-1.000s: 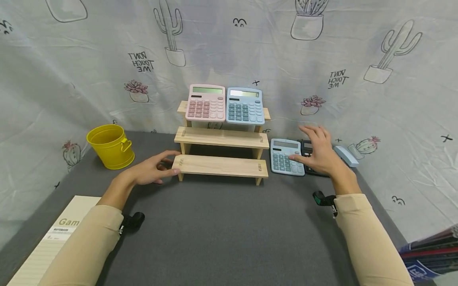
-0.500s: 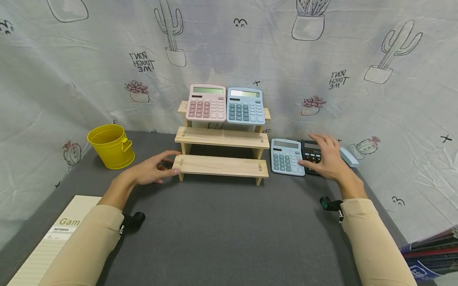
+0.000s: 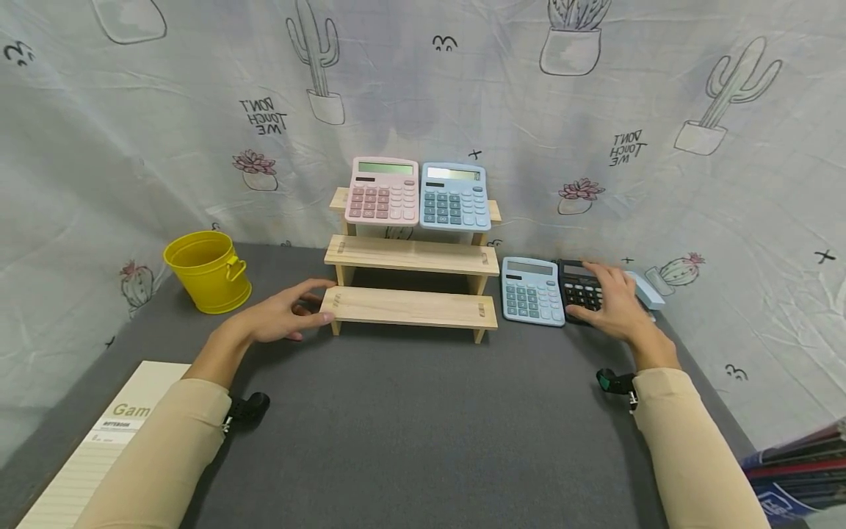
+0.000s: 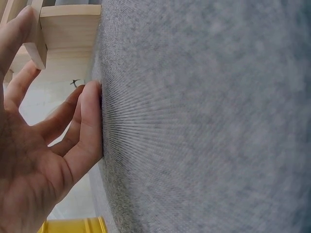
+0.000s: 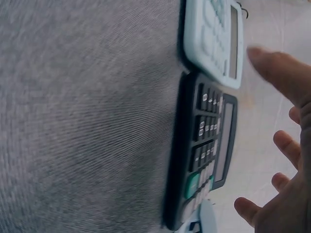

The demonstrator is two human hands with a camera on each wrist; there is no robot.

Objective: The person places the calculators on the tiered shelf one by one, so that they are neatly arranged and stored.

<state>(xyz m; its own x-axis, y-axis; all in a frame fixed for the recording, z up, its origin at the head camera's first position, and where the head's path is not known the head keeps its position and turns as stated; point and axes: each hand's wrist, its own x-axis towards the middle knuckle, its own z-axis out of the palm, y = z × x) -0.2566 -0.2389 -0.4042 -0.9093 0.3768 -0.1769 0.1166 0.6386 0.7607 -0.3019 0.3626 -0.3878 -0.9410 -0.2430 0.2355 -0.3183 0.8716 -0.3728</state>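
Note:
At the left end of a three-step wooden shelf, my left hand pinches the lowest board between thumb and index finger; its other fingers curl down to the table in the left wrist view. Over a black calculator at the right, my right hand hovers with thumb and fingers spread. The right wrist view shows its fingers above the black calculator's keys and screen, apart from them. A light blue calculator lies flat just left of the black one. On the top step stand a pink calculator and another blue calculator.
Partly behind my right hand, another light blue object lies at the far right. A yellow bucket stands at the back left, and a notebook lies at the front left. Books or folders stand at the right edge.
My right hand has moved right and lower, from above the light blue calculator to above the black one. The left hand stays at the shelf.

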